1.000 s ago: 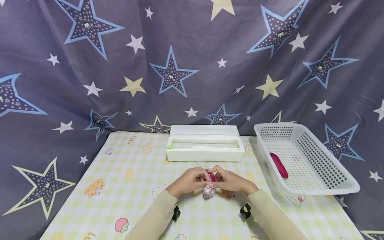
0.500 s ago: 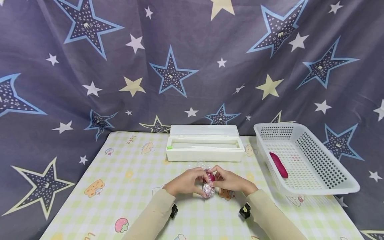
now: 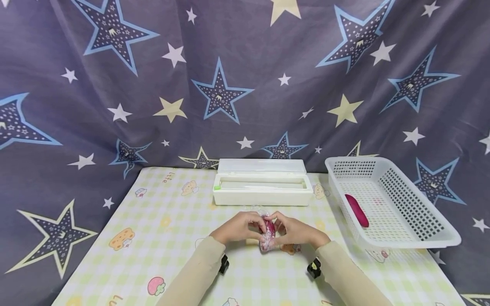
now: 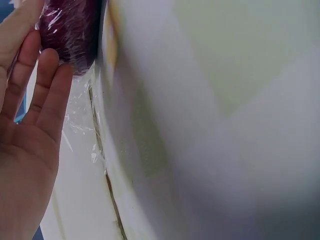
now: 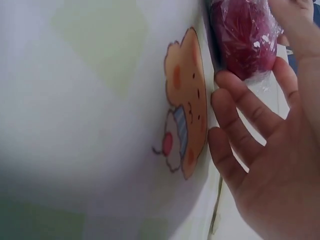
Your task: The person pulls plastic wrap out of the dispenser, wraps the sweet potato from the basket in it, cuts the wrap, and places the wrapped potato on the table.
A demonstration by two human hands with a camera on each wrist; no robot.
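Note:
A magenta, sweet-potato-shaped thing (image 3: pixel 269 229) wrapped in clear cling film (image 4: pixel 67 37) lies at the middle of the table, lengthwise between both hands. My left hand (image 3: pixel 240 228) holds it from the left, thumb near its front end, fingers along its far part. From the right, my right hand (image 3: pixel 292 230) grips it, thumb at the near end and index finger over the far end. In the right wrist view, glossy wrinkled film covers its rounded end (image 5: pixel 245 40), and the right hand's fingertips reach beneath it. Loose film (image 4: pixel 82 115) trails beyond it in the left wrist view.
Behind the hands stands a white cling film dispenser (image 3: pixel 262 198), its lid raised. A white perforated basket (image 3: pixel 413 243) at the right holds an unwrapped magenta piece (image 3: pixel 357 211) of similar shape. A checked cloth (image 3: pixel 172 238) covers the table; a starry curtain (image 3: pixel 245 85) hangs behind.
The right thumb has moved down to the near end of the wrapped thing. The left thumb has shifted up from that end, and the film now lies flatter over the magenta surface.

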